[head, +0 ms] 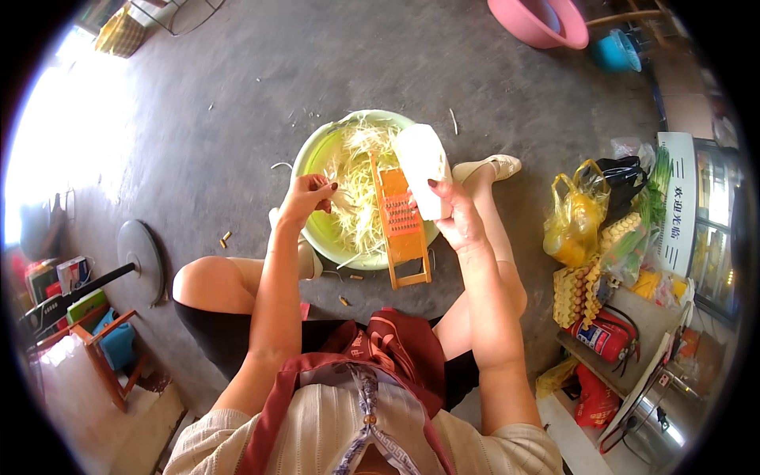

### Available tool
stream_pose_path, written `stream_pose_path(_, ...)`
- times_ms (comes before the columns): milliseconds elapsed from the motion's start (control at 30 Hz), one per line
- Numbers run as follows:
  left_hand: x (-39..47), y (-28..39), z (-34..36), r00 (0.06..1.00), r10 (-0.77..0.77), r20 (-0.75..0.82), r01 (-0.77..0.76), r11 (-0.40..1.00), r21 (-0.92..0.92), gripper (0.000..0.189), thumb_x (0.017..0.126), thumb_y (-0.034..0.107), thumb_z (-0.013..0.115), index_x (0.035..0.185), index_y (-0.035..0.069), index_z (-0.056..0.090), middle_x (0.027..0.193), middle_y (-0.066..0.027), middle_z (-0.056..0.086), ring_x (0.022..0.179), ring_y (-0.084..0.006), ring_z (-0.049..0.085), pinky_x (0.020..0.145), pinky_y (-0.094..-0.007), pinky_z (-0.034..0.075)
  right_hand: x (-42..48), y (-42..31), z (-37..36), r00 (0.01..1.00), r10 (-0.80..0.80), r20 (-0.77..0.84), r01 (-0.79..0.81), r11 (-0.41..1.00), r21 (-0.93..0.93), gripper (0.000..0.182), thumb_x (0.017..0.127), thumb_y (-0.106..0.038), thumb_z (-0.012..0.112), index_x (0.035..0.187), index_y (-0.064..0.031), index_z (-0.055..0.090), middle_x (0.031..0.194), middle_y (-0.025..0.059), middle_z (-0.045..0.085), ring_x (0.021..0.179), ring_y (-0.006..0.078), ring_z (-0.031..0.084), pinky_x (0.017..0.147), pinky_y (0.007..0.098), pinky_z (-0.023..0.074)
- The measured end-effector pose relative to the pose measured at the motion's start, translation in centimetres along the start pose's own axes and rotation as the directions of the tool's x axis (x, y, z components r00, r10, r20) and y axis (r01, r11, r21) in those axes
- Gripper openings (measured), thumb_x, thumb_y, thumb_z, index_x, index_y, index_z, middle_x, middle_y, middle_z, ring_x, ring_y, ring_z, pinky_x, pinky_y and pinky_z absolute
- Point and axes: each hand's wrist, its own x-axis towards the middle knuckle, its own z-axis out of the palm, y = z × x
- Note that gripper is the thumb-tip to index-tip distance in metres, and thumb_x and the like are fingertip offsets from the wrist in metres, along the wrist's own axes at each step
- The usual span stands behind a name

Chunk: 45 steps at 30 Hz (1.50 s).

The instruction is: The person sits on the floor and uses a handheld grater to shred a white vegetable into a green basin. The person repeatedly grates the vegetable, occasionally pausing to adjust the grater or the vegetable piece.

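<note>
A pale green plastic basin (307,145) stands on the floor between my legs, holding a heap of pale vegetable shreds (362,222). A wooden grater (408,244) with an orange toothed panel leans slantwise across the basin's right side, its lower end over the near rim. My right hand (457,217) grips a large peeled piece of white vegetable (423,166) above the grater; its exact kind is unclear. Over the left of the heap, my left hand (309,199) pinches a few pale shreds (339,197) between thumb and fingers.
Several egg trays (573,294), a yellow plastic bag (575,222) and a fire extinguisher (605,335) are at the right. A round grey stand base (138,261) is at the left. A pink basin (537,27) and a blue bucket (614,52) stand far right.
</note>
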Motion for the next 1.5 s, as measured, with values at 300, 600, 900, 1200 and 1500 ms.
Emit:
stream_pose_path(300,0.4,-0.2,-0.1,0.947,0.193,0.256,-0.014,0.823,-0.568,0.009,0.094,0.009,0.062,0.102,0.01,0.061,0.104,-0.0039,0.063,0.073,-0.0099,0.057,0.062,-0.0262,0.05,-0.3,-0.4,-0.1,0.999,-0.024,0.025,0.024,1.0,0.003,0.052,0.083,-0.031,0.069,0.123,0.0,0.054,0.1,0.0123,0.066,0.09,0.0215,0.066,0.083,0.0345,0.053)
stream_pose_path(600,-0.2,-2.0,1.0,0.918,0.291,0.268,0.004,0.67,-0.743,0.016,0.093,0.015,0.064,0.108,0.01,0.06,0.108,-0.0065,0.065,0.081,-0.0103,0.063,0.062,-0.0229,0.051,0.0,1.1,-0.3,0.99,0.053,-0.133,-0.098,0.926,-0.364,0.058,0.076,-0.023,0.074,0.124,0.0028,0.052,0.111,0.0111,0.063,0.099,0.0186,0.062,0.09,0.0306,0.0479)
stream_pose_path(900,0.5,-3.1,0.9,0.885,0.369,0.283,0.025,0.569,-0.822,0.014,0.094,0.015,0.063,0.106,0.009,0.06,0.107,-0.0072,0.065,0.079,-0.0097,0.06,0.061,-0.0245,0.049,0.6,4.8,-0.3,0.986,0.009,-0.168,-0.16,0.358,-0.92,0.069,0.066,-0.029,0.082,0.118,0.0033,0.05,0.11,0.024,0.062,0.099,0.0339,0.065,0.084,0.0378,0.0518)
stream_pose_path(1200,0.8,-3.6,2.1,0.958,0.246,0.151,-0.047,0.649,-0.759,0.011,0.097,0.01,0.057,0.107,0.01,0.06,0.107,-0.005,0.065,0.086,-0.0139,0.063,0.073,-0.0311,0.053,-1.5,10.5,-0.3,0.974,-0.204,0.098,0.034,-0.295,-0.955,0.08,0.07,-0.016,0.076,0.138,0.0018,0.037,0.11,0.0253,0.051,0.097,0.04,0.059,0.084,0.0449,0.0492)
stream_pose_path(1500,0.5,-3.7,2.2,0.941,0.293,0.171,-0.043,0.602,-0.798,0.015,0.096,0.007,0.055,0.11,0.01,0.059,0.112,-0.0051,0.064,0.095,-0.0162,0.063,0.08,-0.0347,0.053,-2.1,13.1,-0.9,0.983,-0.035,0.18,0.145,-0.449,-0.882,0.077,0.077,-0.015,0.069,0.146,-0.0144,0.036,0.12,0.029,0.043,0.108,0.0427,0.049,0.094,0.0473,0.0435)
